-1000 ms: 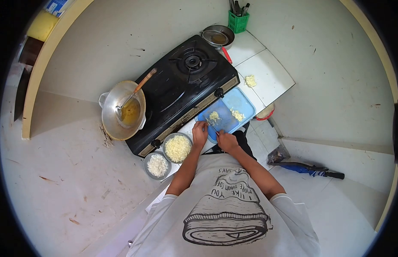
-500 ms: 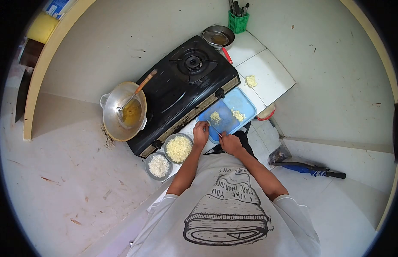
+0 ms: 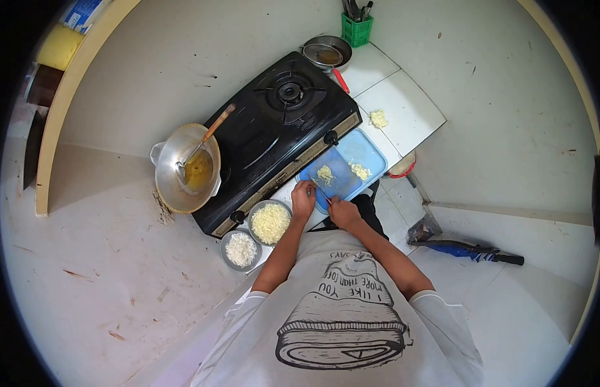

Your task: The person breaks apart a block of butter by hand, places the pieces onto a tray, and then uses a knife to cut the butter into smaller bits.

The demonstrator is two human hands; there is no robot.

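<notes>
A blue board [image 3: 331, 161] lies in a light-blue tray [image 3: 369, 149]. My left hand [image 3: 304, 198] is closed at the board's near left edge; what its fingers pinch is too small to make out. Just right of it, my right hand [image 3: 343, 212] is wrapped round a knife, whose thin blade points toward the left hand. A small pile of pale shreds [image 3: 324, 175] rests on the board beyond my hands, and another pile [image 3: 360, 171] lies to the right in the tray.
Left of my hands stand a bowl of yellowish shreds [image 3: 270, 222] and a bowl of white shreds [image 3: 240, 249]. Beyond is a black stove [image 3: 267, 138] with a wok [image 3: 177, 193] of oil. Pans [image 3: 325, 53], a green basket [image 3: 356, 31] and a shred clump [image 3: 378, 119] sit farther back.
My right hand has shifted very slightly left, and the knife blade shows less. The rest of the view has moved only slightly.
</notes>
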